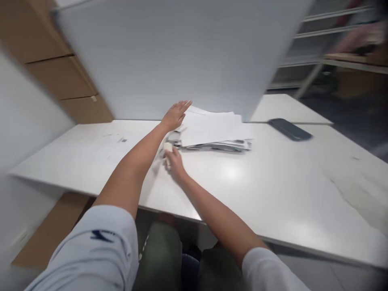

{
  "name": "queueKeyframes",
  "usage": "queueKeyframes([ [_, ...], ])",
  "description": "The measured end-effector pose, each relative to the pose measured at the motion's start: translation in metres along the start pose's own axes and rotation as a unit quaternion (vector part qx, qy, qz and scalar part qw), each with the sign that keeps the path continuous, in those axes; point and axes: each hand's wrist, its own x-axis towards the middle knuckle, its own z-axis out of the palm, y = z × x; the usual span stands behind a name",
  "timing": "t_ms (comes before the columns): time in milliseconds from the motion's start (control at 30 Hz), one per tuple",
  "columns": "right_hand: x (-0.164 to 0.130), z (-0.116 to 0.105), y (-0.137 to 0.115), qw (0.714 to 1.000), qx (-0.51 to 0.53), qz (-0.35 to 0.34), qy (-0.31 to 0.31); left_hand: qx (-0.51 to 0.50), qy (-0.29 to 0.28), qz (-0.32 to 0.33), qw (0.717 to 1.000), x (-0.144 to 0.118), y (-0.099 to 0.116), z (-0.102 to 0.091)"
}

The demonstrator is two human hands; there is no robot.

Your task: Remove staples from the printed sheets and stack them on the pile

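A stack of paper (214,127) lies on the white table, with a blank white sheet on top and printed or grey sheets showing at its lower edges. Over the stack's upper left corner is my left hand (175,116), its fingers stretched out and holding nothing. Closer to me, my right hand (176,165) grips a small cream-white block (168,148) just left of the stack's near corner. Its kind is not clear from the blur. Something grey and blurred lies on the table beside that hand.
A grey upright panel (188,60) stands behind the white table (242,190). Cardboard boxes (60,72) are piled at the left. A dark flat oblong object (289,129) lies right of the stack. Small dark marks or scraps (122,140) show at the left. Shelving (327,34) stands far right.
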Motion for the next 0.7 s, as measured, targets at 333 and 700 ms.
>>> queueKeyframes([
  [333,-0.011,-0.006,-0.002,0.998,-0.056,-0.019,0.011,-0.09,-0.235,-0.135,0.958,-0.255,-0.036,0.018],
  [700,0.005,-0.009,-0.005,0.993,-0.101,0.035,-0.056,-0.171,-0.056,-0.272,0.945,-0.247,0.002,0.011],
])
